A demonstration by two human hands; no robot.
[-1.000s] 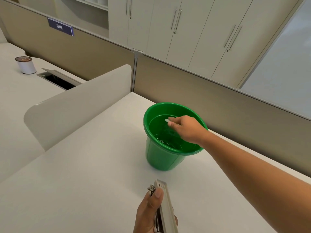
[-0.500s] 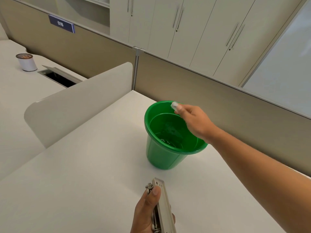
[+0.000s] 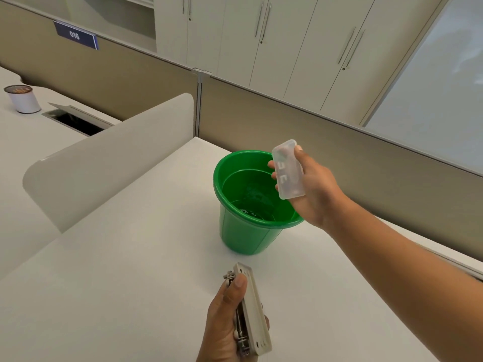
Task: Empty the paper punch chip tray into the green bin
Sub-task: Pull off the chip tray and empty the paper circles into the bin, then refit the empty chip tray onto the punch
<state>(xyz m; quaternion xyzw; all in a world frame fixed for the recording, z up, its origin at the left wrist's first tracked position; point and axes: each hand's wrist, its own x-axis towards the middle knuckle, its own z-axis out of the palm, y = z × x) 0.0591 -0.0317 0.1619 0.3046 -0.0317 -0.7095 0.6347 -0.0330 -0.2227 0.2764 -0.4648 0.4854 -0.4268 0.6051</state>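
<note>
Nearest the camera, the left hand is wrapped around the paper punch, thumb pressed along its upper edge and fingers closed round the metal side. The punch is held on its side just above the white surface, its flat beige base turned up. That seems a sensible way to park it, with the open underside kept ready for the tray to go back on.

Beyond it stands the green bin, upright on the surface, near the partition. A scatter of small pale dots lies on its bottom, which look like punched chips, so the emptying appears largely done.

Over the bin's right rim, the right hand has its grip clamped on the chip tray, thumb on the near edge and fingertips along the far edges. The tray is a small, milky, see-through plastic cover with rounded corners and faint raised marks. It is held on end, one broad side turned toward the camera, above the rim rather than down in the bin. Whether any chips cling inside cannot be told through the cloudy plastic. Keeping it over the opening means any stragglers would drop into the bin.
</note>
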